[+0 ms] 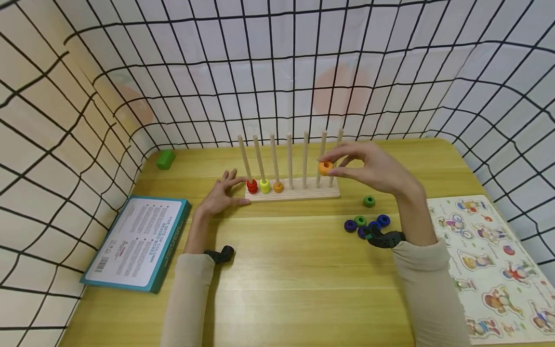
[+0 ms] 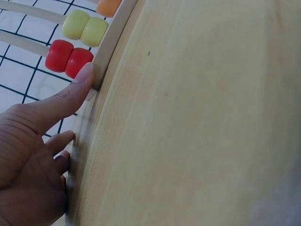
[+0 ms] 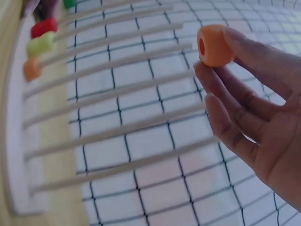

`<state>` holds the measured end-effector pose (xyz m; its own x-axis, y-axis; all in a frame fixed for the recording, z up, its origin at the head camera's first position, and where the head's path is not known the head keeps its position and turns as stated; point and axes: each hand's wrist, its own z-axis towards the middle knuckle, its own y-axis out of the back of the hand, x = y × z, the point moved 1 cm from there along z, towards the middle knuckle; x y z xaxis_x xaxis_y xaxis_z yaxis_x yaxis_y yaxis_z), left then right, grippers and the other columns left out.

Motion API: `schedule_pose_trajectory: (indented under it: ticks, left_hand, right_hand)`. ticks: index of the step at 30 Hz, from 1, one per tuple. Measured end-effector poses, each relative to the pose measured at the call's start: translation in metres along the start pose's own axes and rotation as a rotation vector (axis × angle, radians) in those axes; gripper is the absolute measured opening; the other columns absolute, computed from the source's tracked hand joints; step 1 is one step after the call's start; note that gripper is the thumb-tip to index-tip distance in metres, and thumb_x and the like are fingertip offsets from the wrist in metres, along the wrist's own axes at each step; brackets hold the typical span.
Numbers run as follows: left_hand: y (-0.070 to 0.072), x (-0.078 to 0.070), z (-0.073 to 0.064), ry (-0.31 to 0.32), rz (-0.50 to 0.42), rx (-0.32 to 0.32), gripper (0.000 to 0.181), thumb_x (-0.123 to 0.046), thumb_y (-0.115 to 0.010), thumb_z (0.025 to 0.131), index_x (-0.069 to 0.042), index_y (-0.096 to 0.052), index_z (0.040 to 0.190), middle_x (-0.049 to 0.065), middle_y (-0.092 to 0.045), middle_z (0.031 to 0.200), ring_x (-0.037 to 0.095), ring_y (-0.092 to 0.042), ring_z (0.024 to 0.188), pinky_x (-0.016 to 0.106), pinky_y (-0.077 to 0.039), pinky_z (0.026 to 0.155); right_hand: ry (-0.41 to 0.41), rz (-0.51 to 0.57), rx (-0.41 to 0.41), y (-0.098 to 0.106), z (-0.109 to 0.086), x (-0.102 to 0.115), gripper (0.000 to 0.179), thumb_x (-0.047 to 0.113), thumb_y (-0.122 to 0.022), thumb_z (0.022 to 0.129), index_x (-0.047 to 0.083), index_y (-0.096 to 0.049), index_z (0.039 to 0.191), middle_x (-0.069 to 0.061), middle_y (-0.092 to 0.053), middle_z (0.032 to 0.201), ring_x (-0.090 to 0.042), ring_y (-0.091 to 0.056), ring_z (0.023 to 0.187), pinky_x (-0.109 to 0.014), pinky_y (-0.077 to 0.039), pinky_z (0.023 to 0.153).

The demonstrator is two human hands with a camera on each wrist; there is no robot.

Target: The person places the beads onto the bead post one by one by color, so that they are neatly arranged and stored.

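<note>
Left of the peg rack (image 1: 303,194) lies a box (image 1: 136,243); right, loose beads (image 1: 350,225). The right hand (image 1: 379,168) pinches a rounded, holed orange bead (image 1: 325,171) above the rack's right end; the left hand (image 1: 218,196), fingers relaxed, touches its left.

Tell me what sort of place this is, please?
Probably a little play or learning corner, though I can't be sure. It has a peg rack with bright beads, a sheet of cartoon pictures, and a black grid along the back and sides.
</note>
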<state>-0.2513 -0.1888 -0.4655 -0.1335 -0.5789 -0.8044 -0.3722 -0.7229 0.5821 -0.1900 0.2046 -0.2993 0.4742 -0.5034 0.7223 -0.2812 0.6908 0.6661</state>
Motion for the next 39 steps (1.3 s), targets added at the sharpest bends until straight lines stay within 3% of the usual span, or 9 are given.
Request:
schedule_pose_trajectory:
  ticks: [4,5,9,14,21,29,39]
  left_hand:
    - [0.0,0.001,0.0,-0.008,-0.002,0.001,0.074,-0.02,-0.081,0.09,-0.011,-0.047,0.156,0.013,-0.003,0.176,0.031,0.014,0.163,0.056,0.013,0.131]
    - [0.0,0.001,0.0,-0.01,-0.002,0.001,0.074,-0.02,-0.081,0.09,-0.011,-0.047,0.156,0.014,-0.003,0.176,0.032,0.014,0.163,0.056,0.013,0.131]
    - [-0.001,0.002,0.001,-0.019,-0.013,-0.003,0.072,-0.019,-0.082,0.09,-0.011,-0.05,0.154,0.015,-0.004,0.176,0.033,0.014,0.163,0.057,0.013,0.131]
    - [-0.002,0.003,0.002,-0.032,-0.029,-0.001,0.068,-0.019,-0.081,0.091,-0.011,-0.052,0.152,0.016,-0.003,0.175,0.034,0.015,0.162,0.059,0.014,0.13]
    - [-0.002,0.002,0.001,-0.027,-0.044,-0.012,0.069,-0.016,-0.081,0.091,-0.008,-0.051,0.152,0.016,-0.001,0.175,0.034,0.017,0.162,0.059,0.016,0.129]
    - [0.002,-0.032,-0.014,-0.014,-0.072,0.009,0.064,-0.006,-0.077,0.092,0.001,-0.05,0.15,0.026,-0.003,0.173,0.043,0.014,0.161,0.062,0.014,0.129]
    - [-0.003,0.003,0.003,-0.007,-0.037,-0.017,0.068,-0.014,-0.08,0.091,-0.006,-0.051,0.152,0.017,-0.001,0.175,0.035,0.017,0.162,0.06,0.017,0.128]
  right_hand:
    - [0.05,-0.007,-0.018,-0.002,0.021,0.015,0.028,0.015,-0.073,0.097,0.02,-0.075,0.125,0.001,-0.071,0.127,-0.015,-0.061,0.119,-0.024,-0.05,0.094]
    - [0.067,-0.01,-0.018,-0.003,0.027,0.018,0.028,0.015,-0.073,0.097,0.019,-0.075,0.125,0.001,-0.071,0.125,-0.016,-0.062,0.112,-0.025,-0.05,0.09]
    - [0.114,-0.014,-0.025,-0.009,0.049,0.028,0.028,0.013,-0.074,0.096,0.016,-0.076,0.123,0.0,-0.072,0.121,-0.015,-0.062,0.106,-0.03,-0.053,0.092]
    - [0.134,-0.009,-0.063,-0.017,0.073,0.038,0.027,0.011,-0.076,0.095,0.011,-0.076,0.122,-0.005,-0.073,0.119,-0.018,-0.062,0.108,-0.037,-0.054,0.093]
    - [0.103,0.016,-0.121,-0.027,0.097,0.049,0.028,0.012,-0.078,0.093,0.007,-0.076,0.121,-0.008,-0.073,0.119,-0.021,-0.063,0.111,-0.039,-0.053,0.095]
    - [0.03,0.038,-0.126,-0.034,0.113,0.048,0.029,0.015,-0.08,0.092,0.008,-0.077,0.12,-0.009,-0.071,0.117,-0.021,-0.066,0.108,-0.039,-0.052,0.096]
    - [-0.006,-0.001,-0.083,-0.039,0.12,0.043,0.033,0.021,-0.08,0.093,0.008,-0.076,0.123,-0.009,-0.073,0.117,-0.02,-0.062,0.105,-0.035,-0.05,0.092]
